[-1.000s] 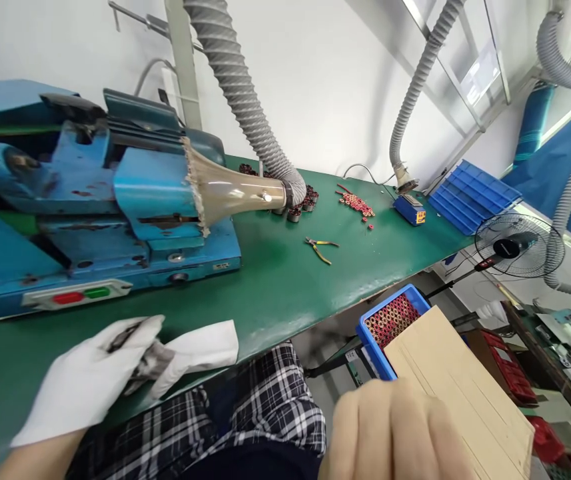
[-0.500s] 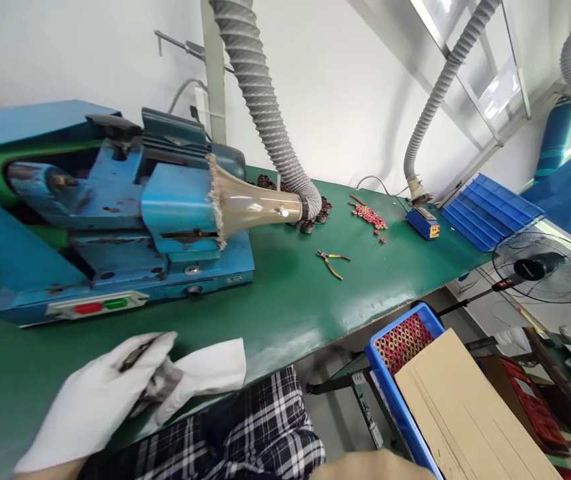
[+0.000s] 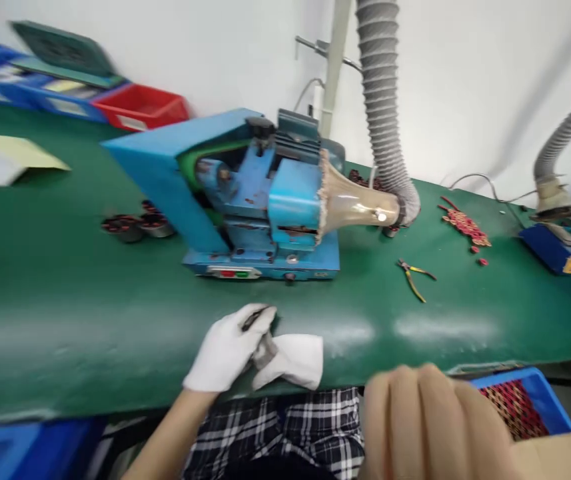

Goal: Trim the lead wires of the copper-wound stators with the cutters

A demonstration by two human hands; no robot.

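Note:
My left hand (image 3: 230, 347), in a white glove, rests near the front edge of the green table with its fingers closed on a loose white glove (image 3: 298, 360) that has grey, dirty fingers. My right hand (image 3: 435, 427) is bare and raised close to the camera at the lower right. Its fingers are curled; whatever they may hold is hidden. Behind my left hand stands a blue belt machine (image 3: 250, 200) with red and green buttons. Yellow-handled pliers (image 3: 412, 277) lie right of the machine.
Small red rings (image 3: 468, 227) lie at the right, near a blue box (image 3: 555, 247). Dark round parts (image 3: 125, 228) stand left of the machine. A red bin (image 3: 140, 107) is at the back left. A blue crate (image 3: 555, 403) of rings sits below the table's front right.
The view has swung left, bringing the bins and dark parts into sight. My right hand has risen much further into view. My left hand still holds the loose glove.

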